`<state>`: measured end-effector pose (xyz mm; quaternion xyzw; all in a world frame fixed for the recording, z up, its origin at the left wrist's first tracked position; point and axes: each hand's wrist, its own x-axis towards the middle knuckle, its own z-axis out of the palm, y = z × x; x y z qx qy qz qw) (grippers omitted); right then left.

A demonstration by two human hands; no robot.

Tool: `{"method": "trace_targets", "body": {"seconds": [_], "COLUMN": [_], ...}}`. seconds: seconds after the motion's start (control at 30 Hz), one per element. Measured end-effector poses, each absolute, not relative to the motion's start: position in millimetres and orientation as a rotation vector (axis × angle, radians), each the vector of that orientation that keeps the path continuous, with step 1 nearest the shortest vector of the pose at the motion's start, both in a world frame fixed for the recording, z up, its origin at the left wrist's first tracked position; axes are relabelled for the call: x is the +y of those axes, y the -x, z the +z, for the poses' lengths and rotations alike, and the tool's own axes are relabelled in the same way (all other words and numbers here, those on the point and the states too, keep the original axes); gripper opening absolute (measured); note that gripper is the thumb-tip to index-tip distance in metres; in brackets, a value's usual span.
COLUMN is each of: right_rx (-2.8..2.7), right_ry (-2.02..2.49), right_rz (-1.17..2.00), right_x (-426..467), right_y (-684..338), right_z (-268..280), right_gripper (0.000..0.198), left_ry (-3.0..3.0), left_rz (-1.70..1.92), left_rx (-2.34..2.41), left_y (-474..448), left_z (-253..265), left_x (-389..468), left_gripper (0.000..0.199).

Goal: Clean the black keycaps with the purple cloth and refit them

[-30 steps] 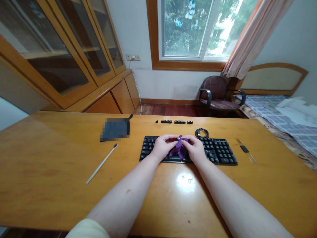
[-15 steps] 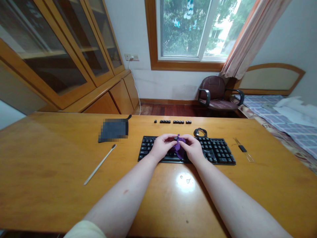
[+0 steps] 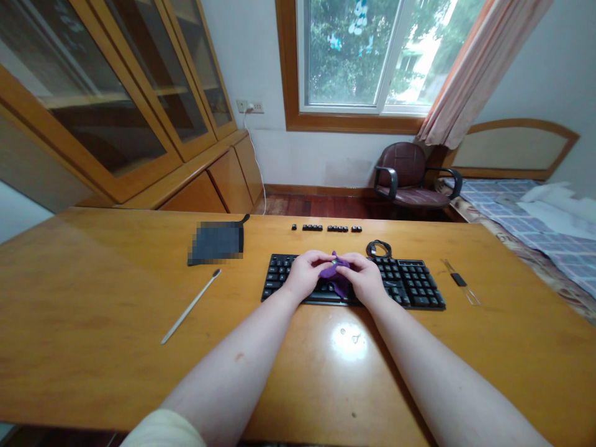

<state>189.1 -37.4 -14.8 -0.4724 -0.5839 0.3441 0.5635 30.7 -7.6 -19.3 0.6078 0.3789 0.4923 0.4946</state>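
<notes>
A purple cloth (image 3: 341, 287) is pinched between my two hands above the middle of a black keyboard (image 3: 421, 285). My left hand (image 3: 305, 273) grips it from the left, and my right hand (image 3: 364, 276) grips it from the right, fingertips close together. Something small shows within the cloth's folds, too small to name. Both hands cover part of the keyboard's keys. Behind the keyboard, several loose black keycaps (image 3: 338, 228) stand in a row.
A coiled black cable (image 3: 379, 249) lies behind the keyboard. To the right is a keycap puller (image 3: 459, 280) with wire loops. On the left rest a long thin brush (image 3: 190, 307) and a dark pouch (image 3: 216, 241). All are on the wooden desk (image 3: 93, 323).
The cloth's hanging part has been shifted and spread to the left between my fingers. My hands keep their hold, and the view has moved slightly.
</notes>
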Motion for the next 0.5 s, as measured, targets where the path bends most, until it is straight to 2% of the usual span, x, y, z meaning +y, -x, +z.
{"method": "trace_targets", "body": {"seconds": [0.17,0.37,0.5], "right_rx": [-1.368,-1.425,-1.375], "right_ry": [1.124,1.166,1.166], "right_rz": [0.757,0.775,0.744], "right_x": [-38.8,-38.6,-38.6], "right_y": [-189.2,-189.4,-189.4], "right_z": [-14.9,-15.9,-16.7], "right_gripper": [0.009,0.02,0.014], "left_ry": [-1.53,-1.586,-1.597], "left_rz": [1.164,1.164,1.157], "left_rx": [0.93,0.916,0.912], "left_y": [-29.4,-28.4,-27.5], "left_z": [-14.9,-13.7,-13.9], "left_x": [-8.9,-8.7,-8.4], "left_gripper": [0.018,0.018,0.017]}}
